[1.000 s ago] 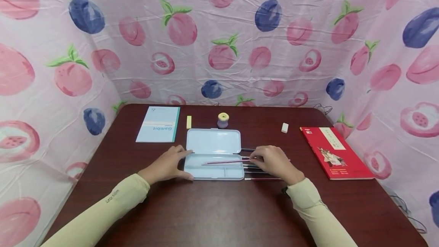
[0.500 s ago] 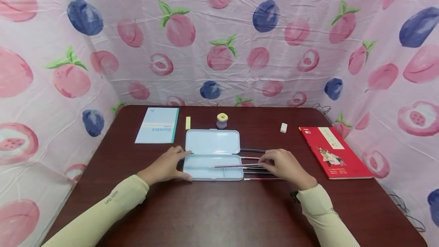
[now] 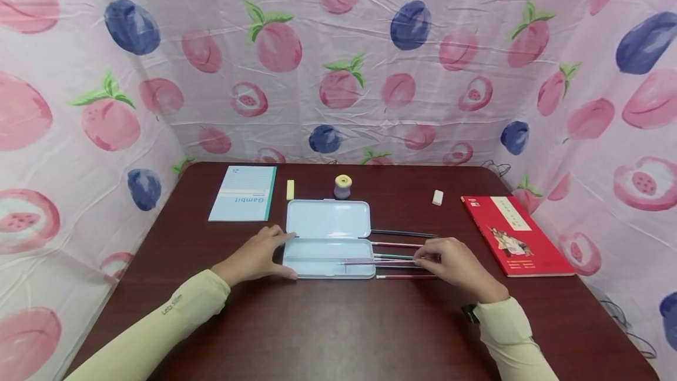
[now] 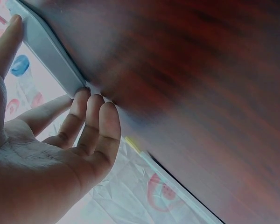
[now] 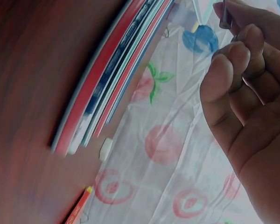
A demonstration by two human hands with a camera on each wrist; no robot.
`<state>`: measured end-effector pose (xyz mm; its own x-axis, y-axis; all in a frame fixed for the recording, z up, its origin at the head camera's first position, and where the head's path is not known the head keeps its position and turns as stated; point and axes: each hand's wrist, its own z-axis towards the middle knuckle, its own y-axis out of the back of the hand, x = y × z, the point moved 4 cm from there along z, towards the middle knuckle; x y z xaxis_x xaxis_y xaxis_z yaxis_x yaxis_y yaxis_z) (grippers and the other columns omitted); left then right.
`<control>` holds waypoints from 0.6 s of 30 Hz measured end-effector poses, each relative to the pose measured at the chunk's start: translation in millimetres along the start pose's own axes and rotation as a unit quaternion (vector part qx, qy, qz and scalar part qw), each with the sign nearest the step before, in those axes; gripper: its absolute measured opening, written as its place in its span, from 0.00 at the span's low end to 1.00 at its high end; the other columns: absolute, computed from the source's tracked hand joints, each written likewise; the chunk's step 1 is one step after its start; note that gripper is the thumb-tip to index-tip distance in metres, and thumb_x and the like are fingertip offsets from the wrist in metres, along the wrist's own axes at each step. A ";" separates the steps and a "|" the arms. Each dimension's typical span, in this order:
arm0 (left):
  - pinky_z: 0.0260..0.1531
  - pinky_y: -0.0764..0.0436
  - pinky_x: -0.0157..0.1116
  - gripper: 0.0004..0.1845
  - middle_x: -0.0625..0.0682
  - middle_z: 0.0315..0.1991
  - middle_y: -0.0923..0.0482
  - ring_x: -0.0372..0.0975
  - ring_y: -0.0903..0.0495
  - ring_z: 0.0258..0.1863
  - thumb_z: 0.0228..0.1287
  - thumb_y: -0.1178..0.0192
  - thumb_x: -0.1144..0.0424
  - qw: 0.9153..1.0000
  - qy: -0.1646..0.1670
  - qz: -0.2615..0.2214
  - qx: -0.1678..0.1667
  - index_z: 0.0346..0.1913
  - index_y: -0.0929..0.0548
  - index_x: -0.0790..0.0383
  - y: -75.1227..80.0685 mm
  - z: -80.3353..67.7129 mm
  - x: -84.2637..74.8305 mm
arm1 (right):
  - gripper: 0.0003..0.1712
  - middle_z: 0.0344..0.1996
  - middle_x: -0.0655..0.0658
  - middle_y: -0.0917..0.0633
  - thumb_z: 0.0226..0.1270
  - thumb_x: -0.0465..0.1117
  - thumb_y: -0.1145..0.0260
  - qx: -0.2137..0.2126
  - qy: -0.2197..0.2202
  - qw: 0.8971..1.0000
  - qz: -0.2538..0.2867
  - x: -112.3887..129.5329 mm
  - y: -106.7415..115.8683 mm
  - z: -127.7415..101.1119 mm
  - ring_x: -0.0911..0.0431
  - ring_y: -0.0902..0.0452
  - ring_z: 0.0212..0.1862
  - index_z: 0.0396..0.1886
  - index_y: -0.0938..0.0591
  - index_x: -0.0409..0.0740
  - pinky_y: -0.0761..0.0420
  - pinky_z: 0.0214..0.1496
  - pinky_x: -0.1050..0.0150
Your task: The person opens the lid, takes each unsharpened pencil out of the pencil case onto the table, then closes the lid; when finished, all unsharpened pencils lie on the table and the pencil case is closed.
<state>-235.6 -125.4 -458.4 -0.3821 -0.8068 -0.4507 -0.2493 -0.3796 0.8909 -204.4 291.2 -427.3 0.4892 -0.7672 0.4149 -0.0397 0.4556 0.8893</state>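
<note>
A pale blue pencil case (image 3: 328, 217) lies open on the table, its lid tilted back. My left hand (image 3: 255, 256) holds its left end, thumb at the near corner and index finger by the hinge; the left wrist view shows fingertips (image 4: 109, 122) against the case's corner. Over the tray's right part, my right hand (image 3: 452, 260) pinches a slim reddish pencil (image 3: 383, 261) between thumb and fingers, its tip pointing left. In the right wrist view the pencil's blunt end (image 5: 225, 19) sticks out. Several more pencils (image 3: 404, 277) lie side by side right of the case, partly hidden by the hand.
Behind the case stand a yellow-and-purple pot-shaped object (image 3: 342, 187) and a small yellow bar (image 3: 290, 189). A notebook (image 3: 243, 193) lies back left. A white eraser (image 3: 437, 197) and a red book (image 3: 515, 234) are on the right. Patterned cloth (image 3: 338, 75) walls the table.
My right hand has moved right and nearer to me, drawing the pinched pencil from the tray's middle toward its right end. My left hand stays on the case.
</note>
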 end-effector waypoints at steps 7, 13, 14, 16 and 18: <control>0.54 0.20 0.43 0.54 0.52 0.55 0.23 0.43 0.28 0.53 0.48 0.18 0.35 1.000 -0.004 0.001 -0.001 0.77 0.25 0.56 0.1 0.1 0.3 | 0.07 0.35 0.59 0.09 0.63 0.38 0.19 0.017 -0.017 1.000 0.011 -11.5 7.0 -16.5 0.70 0.23 0.34 0.39 0.06 0.53 0.19 0.38 0.69; 0.54 0.20 0.43 0.54 0.52 0.55 0.23 0.43 0.28 0.53 0.48 0.18 0.35 1.000 -0.003 -0.001 0.000 0.77 0.25 0.56 0.6 -0.4 0.4 | 0.08 0.35 0.59 0.09 0.63 0.38 0.19 0.027 -0.001 0.999 0.028 -19.6 9.2 -28.6 0.70 0.22 0.35 0.40 0.06 0.54 0.17 0.40 0.69; 0.54 0.20 0.43 0.54 0.52 0.55 0.23 0.43 0.28 0.53 0.48 0.18 0.35 1.000 -0.002 -0.001 0.000 0.77 0.25 0.56 0.7 -0.4 0.2 | 0.07 0.34 0.59 0.09 0.63 0.38 0.19 0.025 0.004 0.999 0.032 -20.7 9.2 -30.5 0.70 0.22 0.35 0.40 0.06 0.54 0.17 0.39 0.69; 0.54 0.19 0.43 0.55 0.52 0.55 0.23 0.43 0.28 0.53 0.48 0.18 0.35 1.000 -0.001 -0.001 0.001 0.77 0.25 0.56 0.7 -0.5 -0.1 | 0.07 0.32 0.60 0.10 0.63 0.38 0.19 0.022 0.012 0.999 0.039 -23.3 9.1 -34.4 0.71 0.23 0.33 0.39 0.06 0.54 0.19 0.37 0.70; 0.54 0.19 0.43 0.55 0.53 0.55 0.23 0.43 0.28 0.53 0.48 0.18 0.36 1.000 -0.001 -0.001 0.002 0.77 0.25 0.56 0.6 -0.5 -0.5 | 0.07 0.31 0.60 0.11 0.62 0.37 0.19 0.022 0.016 0.999 0.044 -26.2 9.3 -38.1 0.71 0.25 0.31 0.38 0.06 0.54 0.20 0.36 0.70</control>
<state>-235.1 -125.4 -457.6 -0.3827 -0.8051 -0.4532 -0.2532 -0.3803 0.8895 -184.4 332.8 -437.3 0.5093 -0.7100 0.4863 -0.1215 0.5001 0.8574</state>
